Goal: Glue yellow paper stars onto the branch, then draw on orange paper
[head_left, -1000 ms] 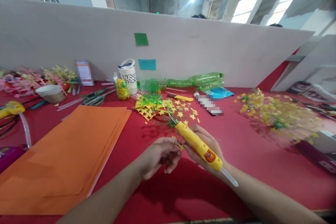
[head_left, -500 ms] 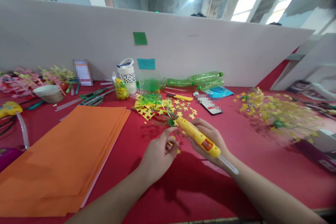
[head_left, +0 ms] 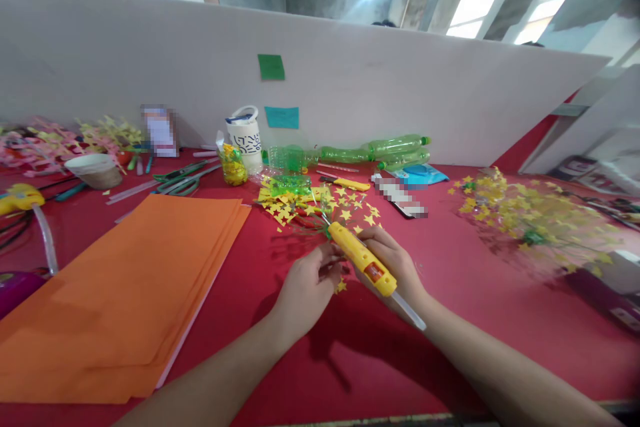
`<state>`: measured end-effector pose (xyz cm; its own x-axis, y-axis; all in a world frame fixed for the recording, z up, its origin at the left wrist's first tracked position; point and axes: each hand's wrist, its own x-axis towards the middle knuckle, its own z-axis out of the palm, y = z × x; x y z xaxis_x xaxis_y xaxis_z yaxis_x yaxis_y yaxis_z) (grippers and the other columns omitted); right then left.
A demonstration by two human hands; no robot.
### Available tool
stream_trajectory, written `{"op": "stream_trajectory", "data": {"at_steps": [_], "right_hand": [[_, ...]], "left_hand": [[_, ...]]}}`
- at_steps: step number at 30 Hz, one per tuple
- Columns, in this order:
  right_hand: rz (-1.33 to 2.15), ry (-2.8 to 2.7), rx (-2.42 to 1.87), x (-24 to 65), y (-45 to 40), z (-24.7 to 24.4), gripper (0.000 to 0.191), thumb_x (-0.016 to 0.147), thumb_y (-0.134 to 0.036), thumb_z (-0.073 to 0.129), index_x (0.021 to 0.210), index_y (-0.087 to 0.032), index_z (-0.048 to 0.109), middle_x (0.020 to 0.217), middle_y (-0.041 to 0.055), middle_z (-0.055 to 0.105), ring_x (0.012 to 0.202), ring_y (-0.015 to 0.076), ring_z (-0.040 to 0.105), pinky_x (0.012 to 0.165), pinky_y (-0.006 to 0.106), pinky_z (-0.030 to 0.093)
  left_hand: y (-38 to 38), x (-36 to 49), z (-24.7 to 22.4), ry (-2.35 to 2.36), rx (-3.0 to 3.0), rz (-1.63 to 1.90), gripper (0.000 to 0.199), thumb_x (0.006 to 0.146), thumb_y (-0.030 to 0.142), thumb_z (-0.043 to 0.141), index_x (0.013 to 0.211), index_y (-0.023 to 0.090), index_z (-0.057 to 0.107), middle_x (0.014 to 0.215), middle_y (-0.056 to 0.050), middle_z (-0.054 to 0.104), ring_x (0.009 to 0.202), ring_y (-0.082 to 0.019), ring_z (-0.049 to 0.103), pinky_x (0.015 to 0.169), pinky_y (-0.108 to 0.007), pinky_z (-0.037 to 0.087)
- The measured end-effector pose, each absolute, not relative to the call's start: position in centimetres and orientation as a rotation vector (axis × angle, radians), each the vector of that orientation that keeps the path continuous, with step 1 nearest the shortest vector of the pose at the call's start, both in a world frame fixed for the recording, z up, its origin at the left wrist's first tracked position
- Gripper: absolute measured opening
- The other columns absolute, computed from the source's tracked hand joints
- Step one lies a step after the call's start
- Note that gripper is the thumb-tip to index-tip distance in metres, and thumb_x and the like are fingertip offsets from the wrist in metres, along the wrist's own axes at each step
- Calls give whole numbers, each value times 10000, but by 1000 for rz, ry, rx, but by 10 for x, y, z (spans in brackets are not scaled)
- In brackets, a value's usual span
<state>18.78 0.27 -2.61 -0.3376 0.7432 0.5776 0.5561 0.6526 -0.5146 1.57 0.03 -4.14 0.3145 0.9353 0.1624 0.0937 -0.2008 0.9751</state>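
A yellow hot glue gun (head_left: 361, 257) is gripped in my right hand (head_left: 397, 267), its nozzle pointing away to the upper left and a clear glue stick poking out of the back. My left hand (head_left: 307, 290) is closed in a pinch just left of the gun. It appears to hold a spray of thin green plastic strips (head_left: 314, 225), which fans out beyond the fingertips; the exact grip is hidden. A yellow star (head_left: 341, 285) shows under the fingers. Loose yellow paper stars (head_left: 369, 219) lie scattered on the table behind the hands.
Orange paper sheets (head_left: 125, 280) are stacked on the red table at left. Green plastic bottles (head_left: 400, 147), a white cup (head_left: 245, 140), a yellow cutter (head_left: 351, 184) and scissors (head_left: 185, 180) lie behind. A yellow-star spray (head_left: 530, 213) stands at right, pink flowers (head_left: 45, 147) at far left.
My right hand and the glue gun have shifted left, bringing the gun closer to my left hand. The left fingers have drawn in closer together. The view has tilted slightly.
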Motion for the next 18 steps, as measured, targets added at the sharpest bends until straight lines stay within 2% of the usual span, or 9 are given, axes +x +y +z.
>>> {"op": "stream_trajectory", "data": {"at_steps": [3,14,18], "right_hand": [[265,-2013,-1012,188,3,-27,47,824,-215,518,833,-196,560,951,79,554,852,183,569,695,268,450],[257,-1999,-1034,183,2,-27,29,808,-200,532,789,-192,553,919,71,536,819,180,562,680,271,447],[242,-1994,-1015,183,1,-24,21,807,-201,544,809,-195,564,933,76,542,829,180,565,687,275,457]], "left_hand": [[0,17,-41,969,1555,1042,213,815,153,500,1005,199,584,1018,-49,665,915,-182,634,837,-311,498],[0,18,-37,1043,1647,1039,137,815,163,502,912,201,590,841,-20,670,791,-169,631,776,-289,489],[1,17,-38,1048,1644,1047,126,827,182,493,902,194,594,855,-27,674,796,-169,632,765,-286,485]]}}
